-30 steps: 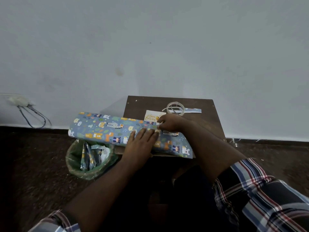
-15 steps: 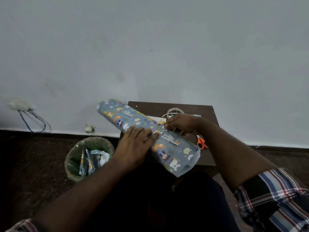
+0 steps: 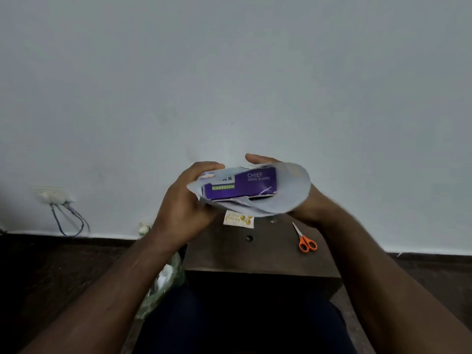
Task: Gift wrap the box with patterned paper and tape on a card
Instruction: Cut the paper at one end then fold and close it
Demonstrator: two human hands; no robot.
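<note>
Gripping paper-sleeved box end-on above table, left hand fingers curled round it, right hand cupping paper.

I hold the box, inside the paper, above the counter between my left hand and right hand; card on the counter beneath, scissors right of it.

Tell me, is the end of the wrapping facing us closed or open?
Open: the wrapping paper gapes, showing the purple box end inside.
</note>
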